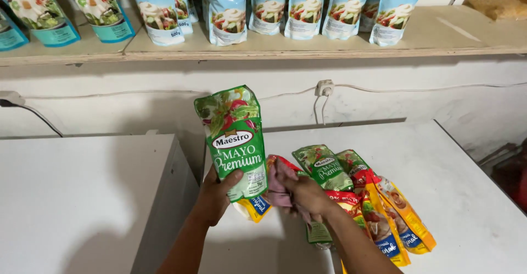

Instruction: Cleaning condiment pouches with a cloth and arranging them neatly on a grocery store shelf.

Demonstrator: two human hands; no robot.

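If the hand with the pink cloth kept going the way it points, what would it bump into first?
The right hand, gripping a pink cloth, points left toward the green pouch that the left hand holds upright. It would probably meet the pouch's lower edge first, though depth is hard to judge.

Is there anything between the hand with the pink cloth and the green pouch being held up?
Nothing visible. The right hand with the pink cloth sits right beside the green pouch, which the left hand grips at its lower edge.

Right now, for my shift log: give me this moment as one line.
left hand: holds green pouch upright | right hand: holds pink cloth beside it | white table: more pouches lying
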